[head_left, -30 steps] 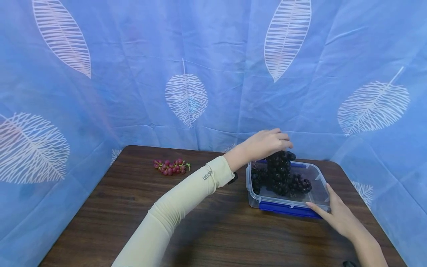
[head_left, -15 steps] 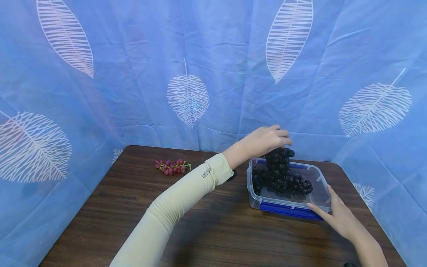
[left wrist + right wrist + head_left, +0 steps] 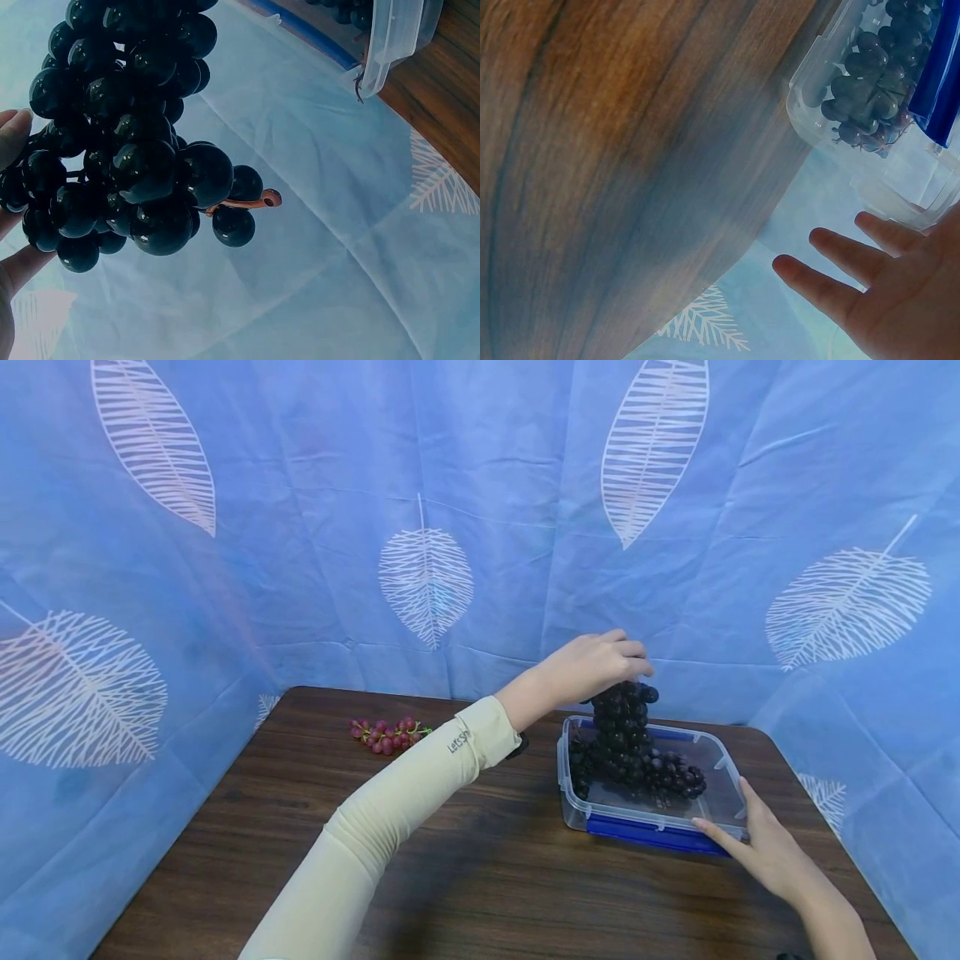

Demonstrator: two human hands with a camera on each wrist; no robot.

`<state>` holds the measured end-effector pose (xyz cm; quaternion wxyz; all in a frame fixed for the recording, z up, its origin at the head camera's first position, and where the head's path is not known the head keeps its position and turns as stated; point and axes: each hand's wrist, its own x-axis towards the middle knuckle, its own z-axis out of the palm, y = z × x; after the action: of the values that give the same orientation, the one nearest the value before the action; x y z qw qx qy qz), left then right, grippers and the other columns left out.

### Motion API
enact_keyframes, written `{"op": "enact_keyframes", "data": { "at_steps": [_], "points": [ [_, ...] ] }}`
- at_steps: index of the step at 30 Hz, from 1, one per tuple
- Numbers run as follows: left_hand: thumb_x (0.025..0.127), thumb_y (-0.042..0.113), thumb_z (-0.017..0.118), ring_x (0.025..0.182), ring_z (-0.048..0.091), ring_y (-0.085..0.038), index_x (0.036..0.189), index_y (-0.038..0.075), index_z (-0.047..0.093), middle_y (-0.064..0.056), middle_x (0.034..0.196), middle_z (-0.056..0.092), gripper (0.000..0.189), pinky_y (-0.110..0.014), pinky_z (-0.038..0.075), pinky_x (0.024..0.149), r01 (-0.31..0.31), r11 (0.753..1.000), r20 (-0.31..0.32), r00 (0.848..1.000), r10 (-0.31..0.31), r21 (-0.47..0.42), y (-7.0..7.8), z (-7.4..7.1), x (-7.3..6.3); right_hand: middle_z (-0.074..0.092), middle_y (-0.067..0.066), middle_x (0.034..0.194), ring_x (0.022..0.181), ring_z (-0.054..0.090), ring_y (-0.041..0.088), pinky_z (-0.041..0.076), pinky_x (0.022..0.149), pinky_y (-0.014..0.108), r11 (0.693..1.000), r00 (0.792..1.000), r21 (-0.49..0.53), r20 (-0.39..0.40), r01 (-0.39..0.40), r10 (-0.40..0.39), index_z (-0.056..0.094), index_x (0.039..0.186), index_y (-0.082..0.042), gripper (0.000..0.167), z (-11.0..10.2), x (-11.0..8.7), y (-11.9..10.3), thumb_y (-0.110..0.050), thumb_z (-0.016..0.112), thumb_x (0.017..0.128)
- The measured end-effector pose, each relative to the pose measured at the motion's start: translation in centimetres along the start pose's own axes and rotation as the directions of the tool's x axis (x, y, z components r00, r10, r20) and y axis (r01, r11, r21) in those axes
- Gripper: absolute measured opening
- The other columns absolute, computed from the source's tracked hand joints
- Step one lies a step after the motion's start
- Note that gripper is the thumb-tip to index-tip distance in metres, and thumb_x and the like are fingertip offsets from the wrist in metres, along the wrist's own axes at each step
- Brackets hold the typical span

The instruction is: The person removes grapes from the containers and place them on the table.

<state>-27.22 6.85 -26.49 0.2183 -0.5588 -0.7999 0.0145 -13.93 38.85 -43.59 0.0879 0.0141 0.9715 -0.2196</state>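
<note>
My left hand (image 3: 588,670) holds a bunch of black grapes (image 3: 621,718) from its upper end, over a clear plastic box with a blue latch (image 3: 652,832). In the left wrist view the bunch (image 3: 139,150) fills the upper left, a brown stem (image 3: 255,201) sticking out, with fingers (image 3: 13,139) at its left side. More dark grapes (image 3: 678,775) lie inside the box, overlapped by the bunch's lower end. At the box's front right corner rests my right hand (image 3: 761,847), thumb on the front rim. Its fingers appear straight and spread in the right wrist view.
A small bunch of red grapes (image 3: 386,737) lies on the dark wooden table (image 3: 480,877), toward the back left. Blue cloth with white leaf prints (image 3: 510,510) hangs behind and along both sides of the table.
My left hand has risen slightly and shifted a little left, lifting the black grape bunch with it. The right hand stays at the box's corner.
</note>
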Motion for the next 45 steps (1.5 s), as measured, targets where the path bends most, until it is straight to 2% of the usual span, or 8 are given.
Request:
{"op": "enact_keyframes", "data": {
  "at_steps": [15, 26, 37, 45],
  "points": [
    [0.112, 0.013, 0.052, 0.116, 0.060, -0.020, 0.141, 0.019, 0.068, 0.001, 0.139, 0.066, 0.034, -0.025, 0.055, 0.086, 0.021, 1.000, 0.006, 1.000, -0.021, -0.002, -0.9, -1.7, 0.0, -0.002, 0.055, 0.156, 0.133, 0.022, 0.077, 0.033, 0.100, 0.085, 1.000, 1.000, -0.004, 0.000, 0.014, -0.014, -0.025, 0.157, 0.012, 0.116, 0.0, 0.0, -0.1, -0.062, 0.050, 0.107],
    [0.111, 0.011, 0.054, 0.113, 0.061, -0.021, 0.137, 0.018, 0.071, 0.000, 0.135, 0.067, 0.031, -0.025, 0.054, 0.086, 0.014, 1.000, -0.038, 0.999, -0.014, 0.004, -1.6, -2.8, -0.3, -0.003, 0.055, 0.156, 0.133, 0.022, 0.077, 0.032, 0.100, 0.085, 1.000, 1.000, -0.006, 0.001, 0.003, -0.003, -0.024, 0.157, 0.012, 0.116, 0.1, 0.1, -0.1, -0.063, 0.050, 0.107],
    [0.110, 0.013, 0.057, 0.117, 0.061, -0.021, 0.137, 0.018, 0.071, 0.000, 0.136, 0.067, 0.031, -0.024, 0.055, 0.091, 0.036, 0.999, -0.046, 0.998, -0.037, -0.006, -2.4, -3.9, -0.4, -0.004, 0.055, 0.156, 0.134, 0.020, 0.077, 0.030, 0.101, 0.086, 1.000, 1.000, 0.003, 0.008, -0.004, 0.004, -0.024, 0.157, 0.013, 0.117, 0.1, 0.3, 0.2, -0.063, 0.050, 0.106],
    [0.110, 0.011, 0.058, 0.115, 0.061, -0.021, 0.137, 0.015, 0.072, -0.001, 0.133, 0.069, 0.031, -0.024, 0.055, 0.091, 0.044, 0.999, -0.069, 0.997, -0.045, -0.022, -3.0, -4.6, -1.1, -0.004, 0.055, 0.156, 0.134, 0.021, 0.077, 0.031, 0.101, 0.086, 1.000, 1.000, -0.002, 0.008, -0.003, 0.003, -0.024, 0.156, 0.013, 0.117, 0.2, 0.3, 0.3, -0.063, 0.049, 0.107]
  ]
}}
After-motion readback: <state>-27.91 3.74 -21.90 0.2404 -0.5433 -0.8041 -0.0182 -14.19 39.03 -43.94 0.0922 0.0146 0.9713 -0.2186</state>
